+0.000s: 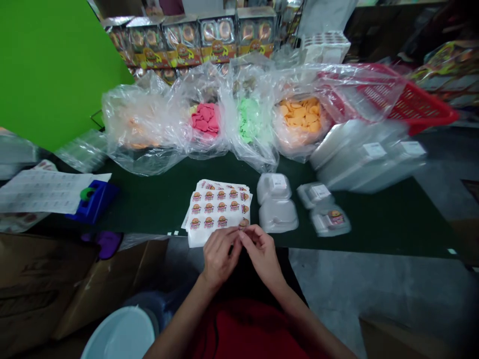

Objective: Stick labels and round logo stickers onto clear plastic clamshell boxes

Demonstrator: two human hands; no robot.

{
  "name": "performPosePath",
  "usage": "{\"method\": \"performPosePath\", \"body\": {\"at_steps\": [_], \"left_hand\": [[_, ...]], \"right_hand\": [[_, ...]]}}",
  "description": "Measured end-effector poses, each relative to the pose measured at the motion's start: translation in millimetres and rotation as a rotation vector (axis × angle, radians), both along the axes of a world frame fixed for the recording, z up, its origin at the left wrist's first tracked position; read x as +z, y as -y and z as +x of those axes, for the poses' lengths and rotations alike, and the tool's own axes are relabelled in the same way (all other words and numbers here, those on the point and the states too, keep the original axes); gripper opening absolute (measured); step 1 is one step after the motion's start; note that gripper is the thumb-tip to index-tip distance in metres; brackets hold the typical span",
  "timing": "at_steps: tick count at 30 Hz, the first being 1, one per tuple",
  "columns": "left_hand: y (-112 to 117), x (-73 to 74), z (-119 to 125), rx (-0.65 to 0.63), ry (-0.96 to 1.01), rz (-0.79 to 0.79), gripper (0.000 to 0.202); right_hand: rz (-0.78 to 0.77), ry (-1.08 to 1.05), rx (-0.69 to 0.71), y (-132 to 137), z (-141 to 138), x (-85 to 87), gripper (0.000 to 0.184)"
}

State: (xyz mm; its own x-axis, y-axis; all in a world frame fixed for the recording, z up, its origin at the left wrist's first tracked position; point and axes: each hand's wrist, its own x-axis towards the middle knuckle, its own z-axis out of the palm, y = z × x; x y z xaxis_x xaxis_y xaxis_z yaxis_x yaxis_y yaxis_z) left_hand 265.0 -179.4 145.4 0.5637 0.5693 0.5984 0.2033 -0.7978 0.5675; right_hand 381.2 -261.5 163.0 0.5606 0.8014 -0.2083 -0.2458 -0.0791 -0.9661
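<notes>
Sticker (243, 224) of thin, flat film, printed with a burger, is at the lower right corner of a white sheet (204, 238) near the worktop's (377, 219) front edge. The left hand (223, 249) and right hand (263, 252) meet there, the fingertips of both pinched together on its lower edge.

The sheet is smooth paper, topmost in a loose, fanned pile too tightly overlapped to count; its four left columns show eleven burger prints, in rows of four, four and three. The hands cover its lower right corner.

Just right of the pile lie two open clamshells, a plain one (279, 216) and a smaller one (325, 209) with a burger print on its lower half. Both are cloudy, moulded plastic, and each has one white label on its upper half. Beyond them, a blurred stack of clear boxes (355, 164) fronts one red, slotted basket (426, 107).

Across the back stand four crinkled, clear bags, of pale orange (140, 127), pink (205, 119), green (246, 119) and orange (301, 114) pieces. Behind them, five windowed cartons (217, 37) show in the upper row. At the left sits one blue tape dispenser (95, 202).
</notes>
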Motion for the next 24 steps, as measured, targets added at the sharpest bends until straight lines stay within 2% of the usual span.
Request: {"method": "performPosePath", "body": {"at_steps": [3,7,9,12,16,18,21,24], "left_hand": [[6.5,17.2,-3.1,-0.048,-0.061,-0.020,0.021],[-5.8,45.8,2.4,-0.050,-0.105,-0.246,0.023],[-14.8,58.3,9.6,-0.123,-0.129,-0.339,0.020],[-23.4,71.5,23.8,-0.275,-0.158,-0.435,0.004],[-23.8,83.2,46.2,-0.384,-0.206,-0.469,0.013],[-21.9,88.6,59.4,-0.383,-0.192,-0.456,0.015],[-20.3,96.9,82.5,-0.310,-0.135,-0.457,0.017],[-22.3,104.4,107.1,-0.241,-0.123,-0.489,0.018]], "right_hand": [[0.036,-0.075,-0.048,2.8,6.2,-0.3,0.022],[0.051,0.011,-0.044,15.4,15.7,4.9,0.018],[0.063,0.055,-0.028,22.1,20.0,8.4,0.017],[0.085,0.080,-0.032,30.1,26.2,12.0,0.014],[0.107,0.043,-0.073,39.9,37.0,17.1,0.014],[0.108,-0.008,-0.111,46.8,44.6,21.4,0.022],[0.095,-0.080,-0.198,61.3,59.2,27.1,0.038],[0.070,-0.077,-0.276,77.5,75.8,27.5,0.031]]}}
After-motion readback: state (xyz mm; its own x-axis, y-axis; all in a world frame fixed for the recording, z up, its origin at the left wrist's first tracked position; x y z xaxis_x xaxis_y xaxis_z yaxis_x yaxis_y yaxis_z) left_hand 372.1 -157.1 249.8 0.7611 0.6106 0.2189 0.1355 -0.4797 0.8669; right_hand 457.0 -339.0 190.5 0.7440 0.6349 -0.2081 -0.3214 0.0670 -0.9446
